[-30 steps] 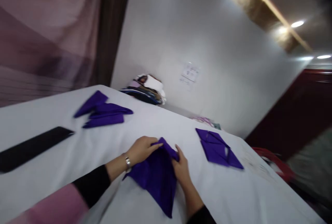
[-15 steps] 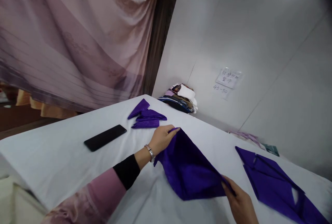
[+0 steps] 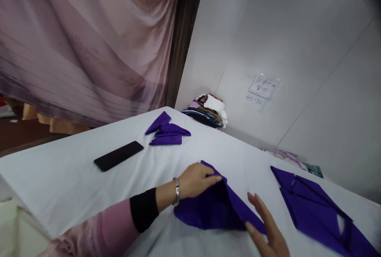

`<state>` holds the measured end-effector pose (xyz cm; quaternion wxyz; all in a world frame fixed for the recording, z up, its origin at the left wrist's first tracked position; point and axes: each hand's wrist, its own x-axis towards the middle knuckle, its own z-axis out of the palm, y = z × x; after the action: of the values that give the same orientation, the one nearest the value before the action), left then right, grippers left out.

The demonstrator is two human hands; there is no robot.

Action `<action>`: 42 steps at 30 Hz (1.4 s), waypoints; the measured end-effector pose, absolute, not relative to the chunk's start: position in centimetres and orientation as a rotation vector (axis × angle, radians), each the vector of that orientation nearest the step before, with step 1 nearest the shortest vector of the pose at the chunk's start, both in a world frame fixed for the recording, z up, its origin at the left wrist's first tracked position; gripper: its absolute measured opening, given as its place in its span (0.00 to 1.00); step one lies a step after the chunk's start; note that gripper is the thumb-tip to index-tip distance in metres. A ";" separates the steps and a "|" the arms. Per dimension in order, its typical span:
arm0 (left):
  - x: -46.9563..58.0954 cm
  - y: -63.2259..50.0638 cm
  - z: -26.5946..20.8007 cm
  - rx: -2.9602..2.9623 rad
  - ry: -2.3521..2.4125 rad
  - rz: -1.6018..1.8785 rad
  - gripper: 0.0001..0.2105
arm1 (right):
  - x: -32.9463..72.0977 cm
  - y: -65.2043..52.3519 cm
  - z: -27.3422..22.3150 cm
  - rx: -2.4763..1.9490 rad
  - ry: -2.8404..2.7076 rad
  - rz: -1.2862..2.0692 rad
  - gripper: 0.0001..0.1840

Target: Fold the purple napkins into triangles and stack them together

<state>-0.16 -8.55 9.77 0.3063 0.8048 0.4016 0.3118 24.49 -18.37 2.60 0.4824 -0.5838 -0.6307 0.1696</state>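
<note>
A purple cloth napkin [image 3: 214, 211] lies partly lifted in front of me, its upper edge folded over. My left hand [image 3: 195, 180] pinches that edge between thumb and fingers. At the napkin's right end, my right hand [image 3: 268, 233] is open, thumb and fingers spread around the corner; whether a fingertip touches the cloth I cannot tell. Several folded purple napkins [image 3: 169, 130] rest in a small group beyond my left hand. More flat purple napkins [image 3: 315, 209] lie at the right, partly overlapping.
A black phone-like slab [image 3: 119, 156] lies on the white-covered table [image 3: 59, 162] at the left. A pile of folded cloths [image 3: 205, 110] sits by the grey wall, below a handwritten sign [image 3: 263, 86]. A pink curtain [image 3: 89, 43] hangs behind the table's left edge.
The napkin has come down toward the table. My left hand has moved right and lower along its edge. My right hand has let go of the corner and spread its fingers.
</note>
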 end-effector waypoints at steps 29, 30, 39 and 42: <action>-7.9 -7.3 14.2 2.469 1.153 0.387 0.17 | 31.0 -17.4 7.5 -1.337 -0.896 0.438 0.15; -8.3 -7.1 14.1 2.451 1.130 0.354 0.17 | 31.0 -17.5 8.3 -1.289 -0.869 0.421 0.14; -10.6 -6.1 16.3 2.519 1.657 0.643 0.15 | 30.2 -18.8 12.7 -1.034 -0.909 0.105 0.12; -10.9 -6.0 17.1 2.413 2.062 0.862 0.18 | 30.3 -18.8 13.7 -1.063 -0.967 0.011 0.12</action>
<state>-10.89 -6.02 17.08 -0.0739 0.7316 0.6253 0.2614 30.35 -18.81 13.69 0.7528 -0.4869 -0.4429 0.0052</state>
